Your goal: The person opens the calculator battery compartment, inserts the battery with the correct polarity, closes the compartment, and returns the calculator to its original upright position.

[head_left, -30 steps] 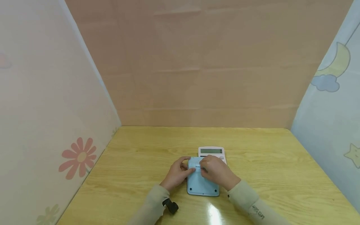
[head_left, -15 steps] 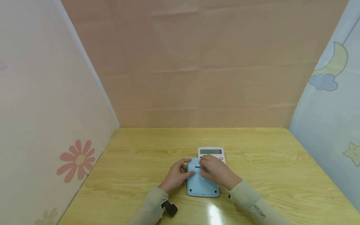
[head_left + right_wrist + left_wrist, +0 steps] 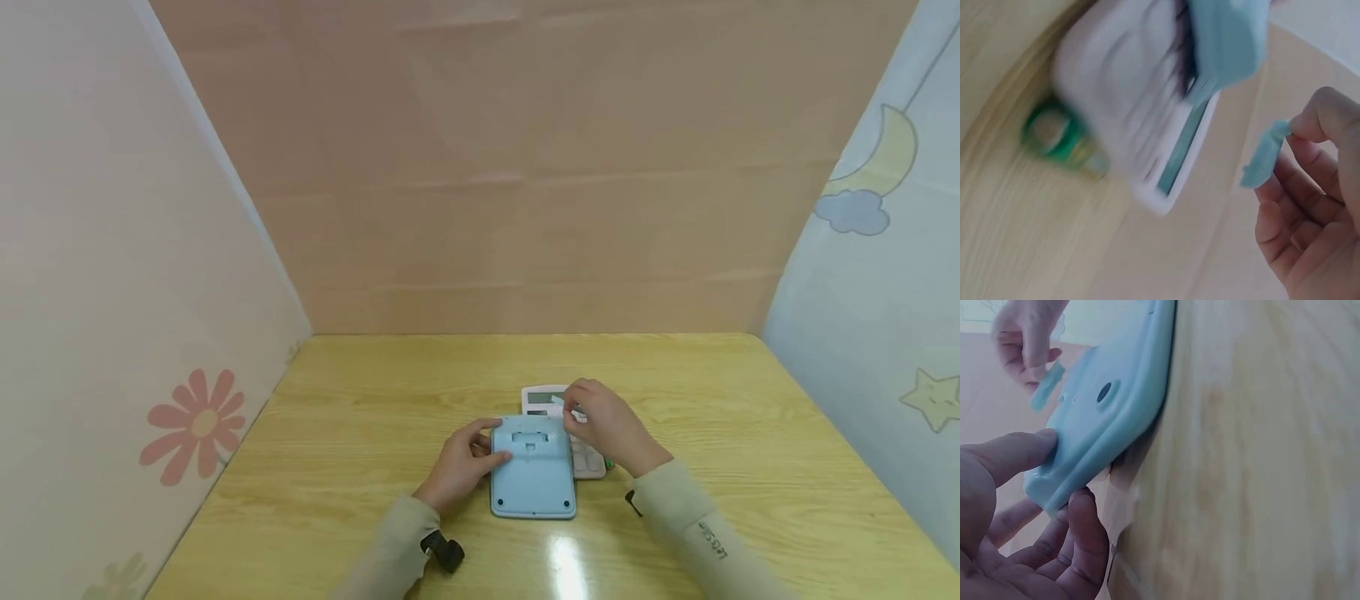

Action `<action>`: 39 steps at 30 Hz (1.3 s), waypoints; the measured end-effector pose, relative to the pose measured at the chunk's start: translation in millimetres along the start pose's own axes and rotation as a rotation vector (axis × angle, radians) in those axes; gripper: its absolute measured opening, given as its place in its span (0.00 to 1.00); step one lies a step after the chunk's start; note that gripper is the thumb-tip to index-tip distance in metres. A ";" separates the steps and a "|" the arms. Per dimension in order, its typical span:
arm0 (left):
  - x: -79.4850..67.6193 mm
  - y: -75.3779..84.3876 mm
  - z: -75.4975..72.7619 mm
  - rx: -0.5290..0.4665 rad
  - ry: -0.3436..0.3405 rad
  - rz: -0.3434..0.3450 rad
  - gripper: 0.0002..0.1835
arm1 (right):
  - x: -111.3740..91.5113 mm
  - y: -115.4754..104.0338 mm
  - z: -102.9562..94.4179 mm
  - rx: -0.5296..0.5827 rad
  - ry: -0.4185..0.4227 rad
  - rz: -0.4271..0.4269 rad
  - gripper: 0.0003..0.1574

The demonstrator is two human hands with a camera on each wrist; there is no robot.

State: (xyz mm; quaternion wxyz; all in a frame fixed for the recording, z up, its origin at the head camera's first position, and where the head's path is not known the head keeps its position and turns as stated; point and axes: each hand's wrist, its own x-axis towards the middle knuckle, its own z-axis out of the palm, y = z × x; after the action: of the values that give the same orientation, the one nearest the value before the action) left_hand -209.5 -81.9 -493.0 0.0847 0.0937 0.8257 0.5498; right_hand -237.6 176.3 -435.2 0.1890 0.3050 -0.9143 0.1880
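A light blue calculator (image 3: pixel 532 483) lies face down, its back showing a small recess near the top. My left hand (image 3: pixel 459 465) grips its left edge, thumb on the back and fingers under the rim in the left wrist view. Up and to the right, my right hand (image 3: pixel 603 421) pinches a small light blue battery cover (image 3: pixel 1266 156) between thumb and finger, apart from the calculator. A pale pink calculator (image 3: pixel 588 460) lies face up, partly hidden behind the blue one and my right hand.
Beside the pink calculator lies a small green cylinder (image 3: pixel 1063 137), blurred, perhaps a battery. The wooden table (image 3: pixel 375 400) ends at a brown back panel (image 3: pixel 487 208). Patterned panels stand at left and right.
My right hand has lifted the battery cover off the blue calculator's back and moved up and right, uncovering the recess. The left hand keeps its grip on the calculator.
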 end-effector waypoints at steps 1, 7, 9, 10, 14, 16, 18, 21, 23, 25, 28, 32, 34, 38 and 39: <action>-0.1 0.9 -0.4 -0.003 -0.002 -0.004 0.28 | -1.5 5.0 -1.2 -0.010 -0.005 0.016 0.07; 0.0 0.3 -4.0 -0.046 -0.003 -0.013 0.29 | -9.7 31.1 -6.1 -0.050 -0.036 0.145 0.07; -0.7 -1.3 -6.5 -0.052 -0.001 -0.009 0.29 | -11.5 36.9 -6.7 -0.058 -0.053 0.203 0.07; -1.2 -2.0 -7.7 -0.056 -0.001 -0.009 0.29 | -12.1 38.9 -7.2 -0.059 -0.062 0.234 0.07; -3.6 -4.1 -13.0 -0.059 -0.012 -0.005 0.29 | -14.1 46.9 -6.2 -0.079 -0.117 0.322 0.07; -4.8 -5.1 -15.6 -0.055 -0.022 -0.002 0.28 | -15.1 49.2 -6.0 -0.071 -0.138 0.349 0.07; -6.0 -6.5 -18.2 -0.046 -0.030 0.007 0.27 | -16.6 51.5 -5.0 -0.055 -0.154 0.368 0.06; -7.8 -8.2 -21.7 -0.037 -0.037 0.017 0.26 | -19.4 54.1 -3.3 -0.029 -0.191 0.398 0.06; -8.7 -8.9 -24.1 -0.034 -0.036 0.024 0.26 | -21.2 55.9 -1.9 -0.020 -0.221 0.413 0.06; -9.2 -10.3 -27.2 -0.033 -0.035 0.024 0.26 | -22.4 56.8 -1.2 -0.013 -0.246 0.422 0.07; -10.1 -12.6 -32.9 -0.041 -0.038 0.018 0.25 | -23.8 57.8 -0.2 -0.015 -0.267 0.423 0.08; -11.7 -14.8 -40.2 -0.052 -0.043 0.004 0.26 | -25.7 58.7 1.2 -0.041 -0.286 0.405 0.10; -12.4 -15.6 -43.1 -0.056 -0.043 0.000 0.26 | -26.8 58.5 1.5 -0.052 -0.290 0.396 0.10; -14.7 -18.8 -47.8 -0.070 -0.038 -0.006 0.26 | -29.4 56.0 2.6 -0.027 -0.299 0.400 0.07; -15.5 -19.7 -48.8 -0.074 -0.036 -0.007 0.26 | -29.9 55.0 2.6 -0.014 -0.302 0.406 0.06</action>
State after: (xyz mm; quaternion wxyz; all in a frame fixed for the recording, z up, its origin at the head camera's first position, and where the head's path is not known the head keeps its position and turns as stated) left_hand -207.6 -136.7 -492.0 0.1050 0.0975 0.8035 0.5778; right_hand -250.6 230.5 -463.8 0.0108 0.1383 -0.9760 0.1681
